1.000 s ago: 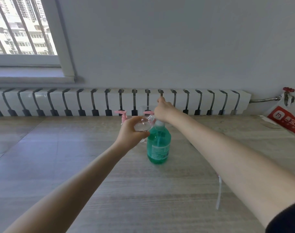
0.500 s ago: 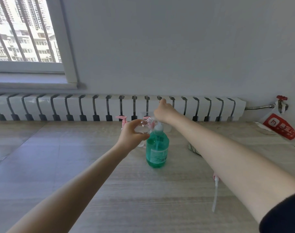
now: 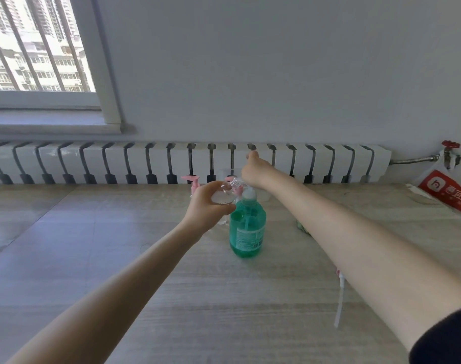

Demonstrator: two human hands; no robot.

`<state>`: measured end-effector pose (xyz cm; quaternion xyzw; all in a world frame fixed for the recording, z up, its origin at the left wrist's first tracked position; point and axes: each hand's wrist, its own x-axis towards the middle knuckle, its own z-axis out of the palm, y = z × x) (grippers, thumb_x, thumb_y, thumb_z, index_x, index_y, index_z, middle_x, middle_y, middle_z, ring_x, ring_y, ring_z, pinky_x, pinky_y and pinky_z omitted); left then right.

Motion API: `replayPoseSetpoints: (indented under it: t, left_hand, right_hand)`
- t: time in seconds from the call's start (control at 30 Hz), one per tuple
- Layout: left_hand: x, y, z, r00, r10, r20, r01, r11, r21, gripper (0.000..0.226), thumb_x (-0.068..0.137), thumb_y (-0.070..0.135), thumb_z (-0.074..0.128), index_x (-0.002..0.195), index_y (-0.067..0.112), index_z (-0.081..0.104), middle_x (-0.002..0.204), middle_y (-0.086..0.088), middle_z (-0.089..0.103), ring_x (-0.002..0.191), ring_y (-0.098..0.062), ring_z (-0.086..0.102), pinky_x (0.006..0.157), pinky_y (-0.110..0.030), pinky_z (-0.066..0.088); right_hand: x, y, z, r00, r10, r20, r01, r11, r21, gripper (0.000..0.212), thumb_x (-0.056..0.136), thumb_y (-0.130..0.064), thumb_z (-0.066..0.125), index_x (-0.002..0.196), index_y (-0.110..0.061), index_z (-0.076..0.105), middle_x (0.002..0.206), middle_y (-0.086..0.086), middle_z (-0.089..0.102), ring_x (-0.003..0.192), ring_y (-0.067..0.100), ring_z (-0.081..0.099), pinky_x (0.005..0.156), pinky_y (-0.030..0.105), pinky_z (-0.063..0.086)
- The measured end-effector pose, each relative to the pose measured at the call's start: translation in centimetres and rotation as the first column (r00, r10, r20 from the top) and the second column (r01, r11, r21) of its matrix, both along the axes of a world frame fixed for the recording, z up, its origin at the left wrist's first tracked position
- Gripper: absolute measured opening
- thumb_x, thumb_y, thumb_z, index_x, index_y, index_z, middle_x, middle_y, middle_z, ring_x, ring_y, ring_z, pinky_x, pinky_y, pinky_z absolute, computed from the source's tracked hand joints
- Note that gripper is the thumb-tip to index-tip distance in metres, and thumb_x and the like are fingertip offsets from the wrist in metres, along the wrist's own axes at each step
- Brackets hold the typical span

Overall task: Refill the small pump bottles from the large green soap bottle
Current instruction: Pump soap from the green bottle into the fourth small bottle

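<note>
L hand [image 3: 205, 207] fingers grip small bottle [image 3: 222, 197] at green soap bottle [image 3: 247, 232] spout to fill; R hand [image 3: 254, 172] atop pump [image 3: 249, 194], fingers hidden.

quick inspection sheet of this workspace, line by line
surface: wood-grain table
job's things: green soap bottle upright; small clear bottle held tilted beside its pump; pink pump standing behind
clutter: loose pump tube lying by the right arm; green item mostly hidden; red and white bag
hands: left hand grips the small clear bottle; right hand over the green soap bottle's pump, fingers hidden
cables: nothing seen
surroundings: radiator, window, red valve
</note>
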<state>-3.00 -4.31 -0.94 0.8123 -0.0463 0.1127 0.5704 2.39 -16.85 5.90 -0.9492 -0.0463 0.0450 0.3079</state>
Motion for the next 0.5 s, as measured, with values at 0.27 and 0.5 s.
replayPoseSetpoints:
  t: [0.27,0.5]
  left_hand:
    - [0.1,0.1,-1.0,0.999,-0.030,0.014,0.030,0.999,-0.039,0.049,0.076,-0.002,0.073,0.121,0.011,0.059,0.112,0.004,0.060,0.105,-0.009,0.057,0.074,-0.014,0.051]
    - [-0.3,0.2,-1.1,0.998,-0.053,0.022,0.054,0.997,-0.058,0.047,0.077,-0.003,0.072,0.120,0.012,0.058,0.113,0.004,0.059,0.092,-0.002,0.062,0.068,-0.011,0.052]
  right_hand:
    - [0.4,0.2,-1.3,1.000,0.000,-0.002,0.000,1.000,-0.009,0.056,0.096,-0.005,0.030,0.149,-0.010,0.012,0.146,0.018,0.034,0.124,0.031,0.044,0.094,0.037,0.040]
    - [0.5,0.2,-1.3,1.000,0.000,-0.014,0.000,1.000,-0.028,0.057,0.096,-0.005,0.032,0.149,-0.010,0.012,0.148,0.017,0.030,0.128,0.031,0.041,0.097,0.036,0.038]
